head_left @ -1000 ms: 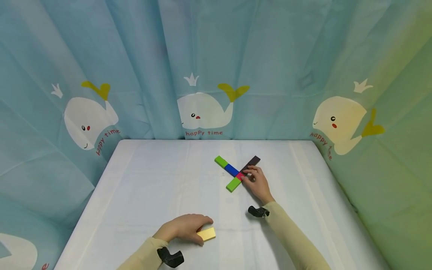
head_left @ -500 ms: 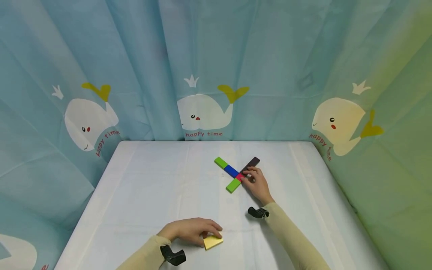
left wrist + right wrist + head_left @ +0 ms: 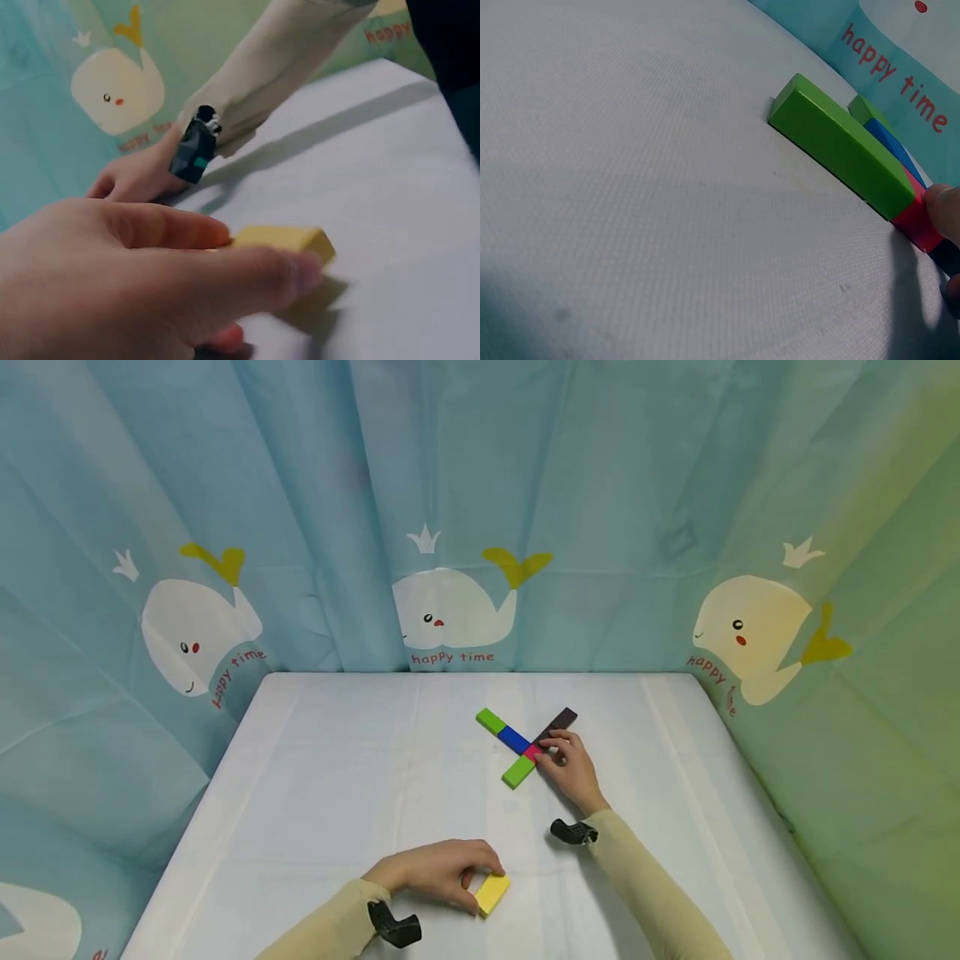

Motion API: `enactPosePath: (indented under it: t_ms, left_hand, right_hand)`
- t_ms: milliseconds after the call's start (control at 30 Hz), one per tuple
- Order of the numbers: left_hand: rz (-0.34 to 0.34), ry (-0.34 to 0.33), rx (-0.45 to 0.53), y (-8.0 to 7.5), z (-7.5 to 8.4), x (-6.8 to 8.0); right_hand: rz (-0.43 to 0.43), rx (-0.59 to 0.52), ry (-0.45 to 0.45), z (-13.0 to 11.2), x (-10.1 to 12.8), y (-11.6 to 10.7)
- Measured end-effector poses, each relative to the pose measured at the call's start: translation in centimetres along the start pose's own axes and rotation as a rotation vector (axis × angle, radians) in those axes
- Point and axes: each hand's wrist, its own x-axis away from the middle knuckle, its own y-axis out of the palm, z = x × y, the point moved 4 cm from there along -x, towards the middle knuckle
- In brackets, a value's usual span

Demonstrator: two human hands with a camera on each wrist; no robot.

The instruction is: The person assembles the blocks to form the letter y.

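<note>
Near the front of the table my left hand pinches a yellow block between thumb and fingers; in the left wrist view the yellow block shows a shadow beneath it. My right hand is at the joined row of coloured blocks, thumb on the red block and fingers curled at its far side. From that red block run a green block toward me, a blue block with another green block beyond it, and black blocks to the far right. The right palm hides part of the joint.
A white cloth covers the table. Light blue curtains with whale prints stand around its back and sides. Both wrists carry a black device, such as the right one.
My left hand has moved right with the yellow block, which has turned so its length points away to the right. The right hand and the joined blocks stay in place.
</note>
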Motion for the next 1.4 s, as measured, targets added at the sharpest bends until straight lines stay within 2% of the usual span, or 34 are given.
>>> enactPosePath:
  t_ms: [100,233,333,400,567,700,967,1100,1233,1400]
  left_hand:
    - [0.071,-0.039,-0.018,-1.4,-0.6,-0.2]
    - [0.167,-0.116,0.005,-4.2,-1.9,-0.3]
    - [0.21,-0.148,0.02,-5.9,-3.3,-0.4]
    - [0.219,-0.154,0.002,-6.4,-4.2,-0.6]
    - [0.191,-0.169,-0.065,-5.9,-5.7,-1.4]
    - [0.201,-0.178,-0.058,-5.2,-6.0,-2.1]
    - [0.23,-0.199,-0.127,-5.1,-6.5,-3.3]
    - [0.256,-0.206,-0.087,-5.2,-6.8,-3.7]
    - [0.299,-0.207,-0.003,-5.5,-6.9,-3.9]
    - [0.322,-0.25,0.076,-5.6,-7.2,-4.1]
  right_hand:
    - [-0.001,0.004,0.001,0.0,0.0,0.0]
    - [-0.004,0.008,0.0,0.0,0.0,0.1]
    - [0.001,0.005,-0.002,0.0,0.0,0.1]
    - [0.005,0.0,-0.003,0.0,0.0,0.2]
    - [-0.009,0.003,-0.004,0.2,0.2,0.4]
    - [-0.008,-0.002,-0.013,0.1,0.2,0.3]
    - [-0.002,0.001,-0.015,0.0,0.0,0.0]
    - [-0.003,0.005,-0.012,0.0,0.0,0.0]
    - [0.003,0.012,-0.012,0.2,0.0,0.0]
    - [0.0,0.007,-0.007,0.3,0.0,0.1]
